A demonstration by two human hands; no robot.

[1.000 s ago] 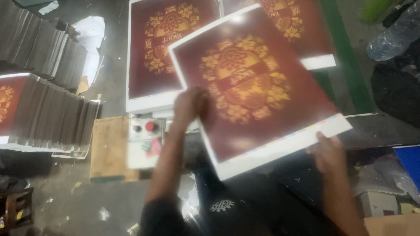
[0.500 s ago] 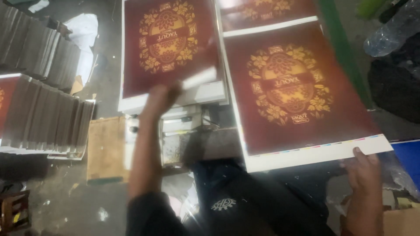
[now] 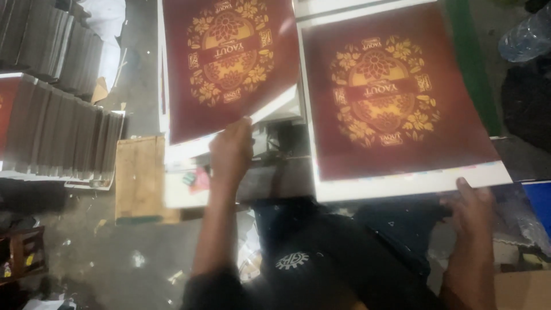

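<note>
Head view, looking straight down: the left hand [image 3: 231, 150] grips the near corner of a dark red printed sheet [image 3: 229, 63] with a gold floral medallion, lifting that corner off the stack of like sheets [image 3: 172, 158] beneath it. The right hand [image 3: 469, 205] holds the white near edge of a second red sheet [image 3: 396, 97] of the same print, thumb on top, fingers under the edge (the fingers themselves are hidden). This second sheet lies flat, just beside the first, its far side against a green strip [image 3: 468, 63]. To the left, rows of grey stacked cards [image 3: 54, 132] stand on edge near a wooden board [image 3: 139, 178]. A plastic bottle [image 3: 525, 34] lies at the upper right.
</note>
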